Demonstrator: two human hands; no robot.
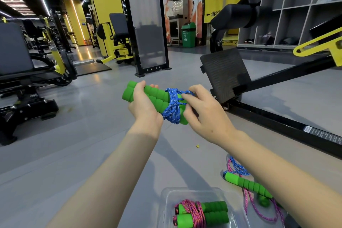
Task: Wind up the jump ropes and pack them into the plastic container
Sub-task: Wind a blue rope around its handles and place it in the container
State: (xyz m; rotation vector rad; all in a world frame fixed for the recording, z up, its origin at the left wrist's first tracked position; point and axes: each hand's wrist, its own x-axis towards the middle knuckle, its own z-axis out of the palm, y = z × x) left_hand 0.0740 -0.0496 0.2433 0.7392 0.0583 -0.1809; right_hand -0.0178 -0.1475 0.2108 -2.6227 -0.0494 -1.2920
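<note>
Head view shows my left hand (142, 103) curled around the pair of green foam handles (157, 96), holding them side by side in the air above the floor. My right hand (205, 116) is at the other end of the bundle. Its fingertips (187, 98) pinch a strand of the blue cord (173, 109) where it is wound tightly around both handles, and the other fingers are bent beneath. So both grips are clamped on the same bundle: left on the handles, right on the cord.

Open room lies to the left and ahead, where the grey floor (74, 144) stretches out to the black weight machine (27, 87). The right side is tighter — a ribbed black footplate (224, 72) stands just beyond my right hand, and a black floor rail (277, 122) runs along that side.

Below my forearms, at the bottom edge of the frame, sits the clear plastic box (167, 201). Inside it lies one wound rope — pink cord (192, 207) wrapped around a second pair of handles (214, 209). Just right of the box, on the floor, a loose green handle (248, 184) lies with tangled blue and pink cord around it, partly hidden by my right forearm.
</note>
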